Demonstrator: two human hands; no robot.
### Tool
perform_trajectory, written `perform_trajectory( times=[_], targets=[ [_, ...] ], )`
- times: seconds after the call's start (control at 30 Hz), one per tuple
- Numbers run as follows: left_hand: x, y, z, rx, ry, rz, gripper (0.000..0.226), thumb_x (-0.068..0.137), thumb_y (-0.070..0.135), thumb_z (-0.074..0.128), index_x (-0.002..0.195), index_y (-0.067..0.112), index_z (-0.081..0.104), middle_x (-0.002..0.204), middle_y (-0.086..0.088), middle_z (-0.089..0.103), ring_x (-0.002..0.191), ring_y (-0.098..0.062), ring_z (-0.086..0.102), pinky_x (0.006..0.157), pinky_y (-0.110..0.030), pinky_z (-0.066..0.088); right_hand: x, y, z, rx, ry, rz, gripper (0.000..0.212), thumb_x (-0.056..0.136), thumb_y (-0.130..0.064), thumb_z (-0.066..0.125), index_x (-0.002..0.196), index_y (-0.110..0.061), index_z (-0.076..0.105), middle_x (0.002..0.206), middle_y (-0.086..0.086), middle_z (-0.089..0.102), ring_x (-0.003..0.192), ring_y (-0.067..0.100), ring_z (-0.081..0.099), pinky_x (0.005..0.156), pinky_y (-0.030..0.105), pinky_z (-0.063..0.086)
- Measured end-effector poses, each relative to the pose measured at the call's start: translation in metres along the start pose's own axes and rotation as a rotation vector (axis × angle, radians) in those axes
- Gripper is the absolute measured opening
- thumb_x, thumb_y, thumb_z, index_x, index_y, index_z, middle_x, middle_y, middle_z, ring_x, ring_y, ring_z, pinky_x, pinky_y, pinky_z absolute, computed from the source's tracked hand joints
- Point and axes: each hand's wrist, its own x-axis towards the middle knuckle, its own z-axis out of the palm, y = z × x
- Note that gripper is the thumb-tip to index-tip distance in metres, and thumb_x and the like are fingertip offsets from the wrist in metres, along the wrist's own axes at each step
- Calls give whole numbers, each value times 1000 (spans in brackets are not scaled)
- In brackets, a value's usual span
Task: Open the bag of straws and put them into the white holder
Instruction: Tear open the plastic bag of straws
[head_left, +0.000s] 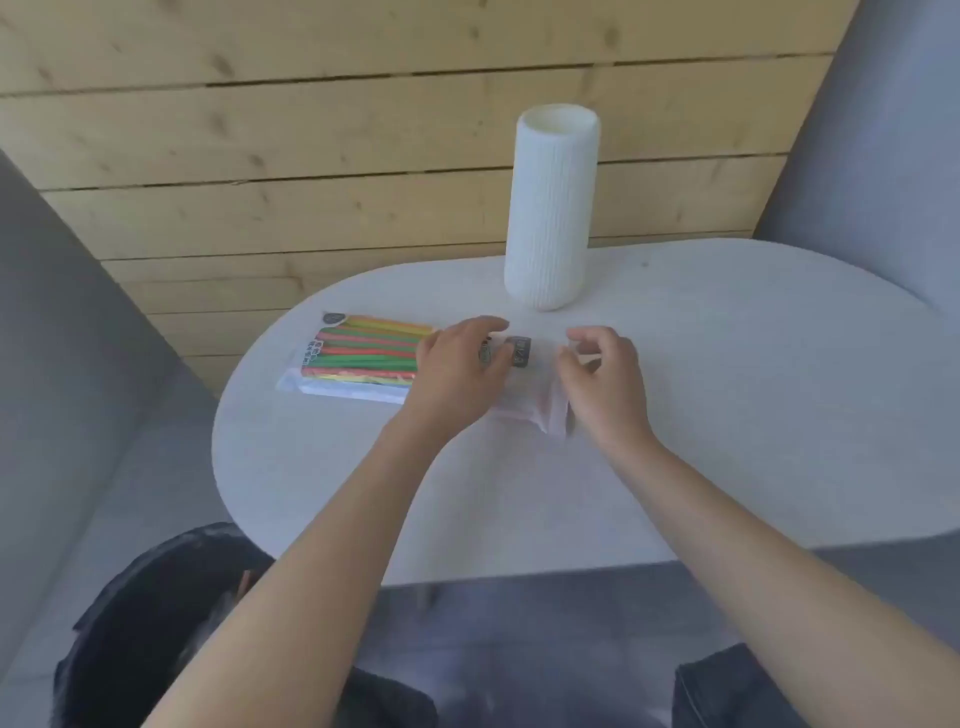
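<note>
While the bag of straws (363, 358) lies flat on the white tabletop (727, 415), left of the upright white holder (553, 208), the left hand (457, 369) presses its clear end, fingers relaxed, and the right hand (597, 379) pinches the flap.

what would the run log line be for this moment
stage: opening bag | left hand: resting on bag of straws | right hand: pinching clear bag end | white holder: upright, no straws seen | table
</note>
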Motion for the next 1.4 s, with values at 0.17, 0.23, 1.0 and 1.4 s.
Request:
perform_trajectory(
  times=[0.17, 0.23, 1.0, 1.4],
  targets=[
    [-18, 1, 4, 200, -138, 10, 47, 97, 33, 48, 141, 18, 43, 152, -2, 38, 146, -17, 21, 117, -36, 3, -10, -1, -4, -88, -175, 125, 41, 91, -23, 54, 130, -11, 52, 132, 9, 56, 117, 23, 55, 87, 23, 35],
    [-23, 2, 5, 248, -217, 21, 55, 95, 40, 48, 146, 24, 36, 159, -2, 25, 149, -16, 10, 118, -38, -2, -11, -3, -5, -96, -220, 158, 42, 91, -21, 53, 131, -10, 51, 134, 9, 56, 122, 23, 52, 90, 24, 35],
    [-46, 53, -2, 172, 39, 5, 60, 74, 50, 73, 128, 32, 54, 122, 3, 39, 124, -17, 31, 96, -25, 16, -25, -10, -43, 893, -398, 552, 15, 93, -15, 54, 102, -8, 64, 84, 13, 73, 62, 21, 71, 58, 33, 58],
    [-47, 76, -11, -37, 84, -87, 17, 77, 28, 75, 80, 20, 61, 120, -4, 54, 119, -16, 41, 59, -3, 29, -35, -23, -47, 1047, -497, 458, 14, 91, -12, 57, 101, -4, 63, 66, 6, 71, 67, 18, 71, 67, 28, 61]
  ],
)
